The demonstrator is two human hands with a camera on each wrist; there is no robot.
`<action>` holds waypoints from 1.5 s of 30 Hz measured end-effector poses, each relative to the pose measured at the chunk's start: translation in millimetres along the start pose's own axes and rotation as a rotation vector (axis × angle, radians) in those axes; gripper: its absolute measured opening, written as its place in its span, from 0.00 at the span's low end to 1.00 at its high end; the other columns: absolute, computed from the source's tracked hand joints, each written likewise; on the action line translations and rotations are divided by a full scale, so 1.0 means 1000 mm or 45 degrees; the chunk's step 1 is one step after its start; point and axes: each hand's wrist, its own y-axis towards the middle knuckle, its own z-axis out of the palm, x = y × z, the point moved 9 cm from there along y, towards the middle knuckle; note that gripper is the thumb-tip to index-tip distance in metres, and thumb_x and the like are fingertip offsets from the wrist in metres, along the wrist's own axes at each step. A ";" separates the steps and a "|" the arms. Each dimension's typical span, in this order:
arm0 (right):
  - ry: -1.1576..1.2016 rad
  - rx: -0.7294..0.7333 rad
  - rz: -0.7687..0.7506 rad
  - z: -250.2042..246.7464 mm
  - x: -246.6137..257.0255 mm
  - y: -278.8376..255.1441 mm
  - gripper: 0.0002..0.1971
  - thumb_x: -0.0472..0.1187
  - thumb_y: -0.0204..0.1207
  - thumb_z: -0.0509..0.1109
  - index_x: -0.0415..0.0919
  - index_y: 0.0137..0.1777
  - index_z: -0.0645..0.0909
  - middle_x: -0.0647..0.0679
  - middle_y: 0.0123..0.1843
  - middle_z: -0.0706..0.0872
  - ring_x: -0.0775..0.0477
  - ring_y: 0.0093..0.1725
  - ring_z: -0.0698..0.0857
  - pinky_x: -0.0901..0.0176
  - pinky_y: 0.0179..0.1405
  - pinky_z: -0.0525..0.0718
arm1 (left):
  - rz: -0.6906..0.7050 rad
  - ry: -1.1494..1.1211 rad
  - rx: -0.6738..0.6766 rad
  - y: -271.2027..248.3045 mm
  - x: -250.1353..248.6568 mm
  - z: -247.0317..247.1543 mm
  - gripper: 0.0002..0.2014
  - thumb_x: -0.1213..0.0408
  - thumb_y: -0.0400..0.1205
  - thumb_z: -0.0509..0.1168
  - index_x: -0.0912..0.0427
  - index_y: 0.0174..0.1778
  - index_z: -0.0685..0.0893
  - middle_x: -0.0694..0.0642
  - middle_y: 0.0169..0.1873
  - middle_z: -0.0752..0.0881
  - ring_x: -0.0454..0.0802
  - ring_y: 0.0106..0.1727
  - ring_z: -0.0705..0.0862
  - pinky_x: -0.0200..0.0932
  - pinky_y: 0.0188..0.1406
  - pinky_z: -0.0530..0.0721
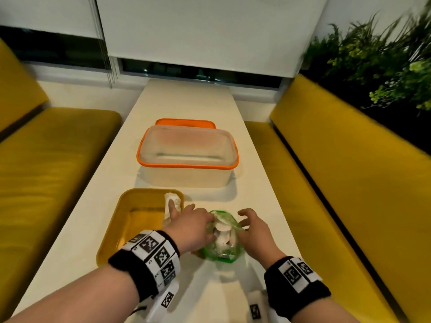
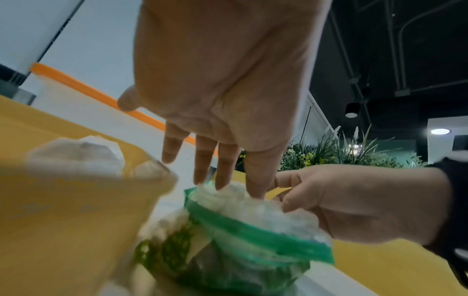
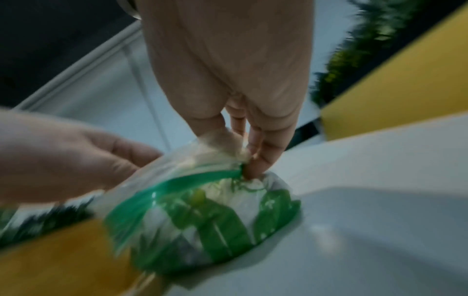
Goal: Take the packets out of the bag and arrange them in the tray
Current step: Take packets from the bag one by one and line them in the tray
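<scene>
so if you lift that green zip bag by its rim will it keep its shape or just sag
Probably sags: the bag is thin crumpled film, and its rim already bends where the right hand pinches it. It looks light, stuffed with small white packets. Standing open on the table, it may tip and spill.

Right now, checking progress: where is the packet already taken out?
In the head view, the white packet leans in the yellow tray's far right corner, just left of the green bag.

White bench [image 1: 186,106] between two yellow seats [image 1: 349,145]; white roller blinds [image 1: 210,31] over dark windows; greenery [image 1: 384,59] at right.
</scene>
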 end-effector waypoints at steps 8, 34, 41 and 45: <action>0.259 0.035 0.193 0.000 -0.014 0.011 0.08 0.36 0.79 0.65 0.38 0.41 0.83 0.45 0.37 0.85 0.47 0.37 0.81 0.56 0.36 0.79 | 0.001 -0.261 -0.079 0.016 -0.016 -0.011 0.13 0.69 0.78 0.62 0.58 0.59 0.80 0.59 0.54 0.84 0.58 0.56 0.82 0.45 0.52 0.78; 0.848 0.209 0.435 0.013 -0.011 0.027 0.19 0.20 0.70 0.48 0.40 0.31 0.73 0.41 0.28 0.73 0.46 0.24 0.73 0.62 0.23 0.68 | -0.617 -1.951 -0.148 0.053 0.030 0.013 0.22 0.83 0.78 0.45 0.63 0.28 0.78 0.62 0.38 0.80 0.58 0.40 0.79 0.46 0.36 0.83; 0.186 0.519 0.172 0.008 -0.007 0.039 0.12 0.34 0.68 0.73 0.43 0.51 0.81 0.43 0.50 0.85 0.47 0.46 0.83 0.58 0.45 0.82 | -0.290 -1.192 0.116 0.058 0.023 0.004 0.16 0.63 0.72 0.74 0.61 0.55 0.86 0.57 0.52 0.86 0.53 0.53 0.83 0.45 0.53 0.85; -0.403 0.634 -0.058 0.010 0.006 0.039 0.27 0.38 0.68 0.76 0.50 0.67 0.75 0.50 0.62 0.82 0.51 0.54 0.80 0.64 0.51 0.77 | -0.176 -0.757 0.367 0.058 0.020 0.017 0.37 0.53 0.64 0.81 0.59 0.69 0.79 0.54 0.58 0.85 0.52 0.53 0.85 0.46 0.54 0.86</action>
